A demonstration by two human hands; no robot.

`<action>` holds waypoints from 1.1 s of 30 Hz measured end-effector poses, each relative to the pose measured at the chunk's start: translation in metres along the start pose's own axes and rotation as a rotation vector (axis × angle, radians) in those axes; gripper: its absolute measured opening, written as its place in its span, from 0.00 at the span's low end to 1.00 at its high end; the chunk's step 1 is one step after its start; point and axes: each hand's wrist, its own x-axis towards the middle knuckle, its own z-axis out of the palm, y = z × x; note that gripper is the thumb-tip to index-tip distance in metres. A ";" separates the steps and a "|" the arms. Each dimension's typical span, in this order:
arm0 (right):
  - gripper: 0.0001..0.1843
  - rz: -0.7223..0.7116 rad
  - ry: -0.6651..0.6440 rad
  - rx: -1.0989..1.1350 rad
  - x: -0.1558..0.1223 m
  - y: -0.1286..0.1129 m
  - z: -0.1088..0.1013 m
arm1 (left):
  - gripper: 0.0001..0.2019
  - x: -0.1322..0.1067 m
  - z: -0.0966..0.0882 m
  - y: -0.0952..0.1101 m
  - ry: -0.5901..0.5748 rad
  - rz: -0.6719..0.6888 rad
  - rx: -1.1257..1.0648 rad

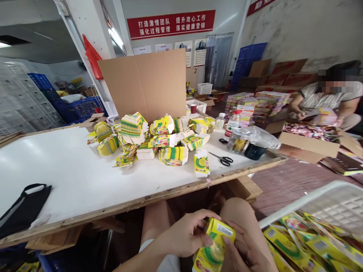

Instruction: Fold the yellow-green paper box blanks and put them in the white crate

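Over my lap, a small yellow and green carton (214, 247) is gripped between both hands, its end with the barcode facing up. My left hand (187, 234) wraps the carton's left side, thumb on its front and fingers behind. On the right edge, my right hand (241, 245) pinches the same carton with the thumb near its top end. Beyond them on the white table (85, 185) lie several stacks of flat yellow and green cartons (132, 128). One opened-out carton (201, 164) stands apart near the table's front edge.
Black scissors (225, 160) lie beside bottles (234, 121), a clear jar (239, 141) and a dark cup (255, 151). At right, a white basket (331, 192) holds filled cartons. A black strap-handled item (28, 204) lies at left. Another person (329, 98) sits by an open box (309, 145).
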 end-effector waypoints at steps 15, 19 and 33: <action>0.23 0.375 0.301 0.319 0.004 -0.030 0.003 | 0.25 0.016 0.010 0.005 0.017 -0.065 -0.118; 0.21 0.425 0.383 0.492 0.005 -0.036 0.007 | 0.23 0.022 0.018 0.003 0.023 -0.062 -0.093; 0.17 0.536 0.429 0.681 0.001 -0.016 0.005 | 0.16 0.048 0.032 0.004 0.055 0.050 0.158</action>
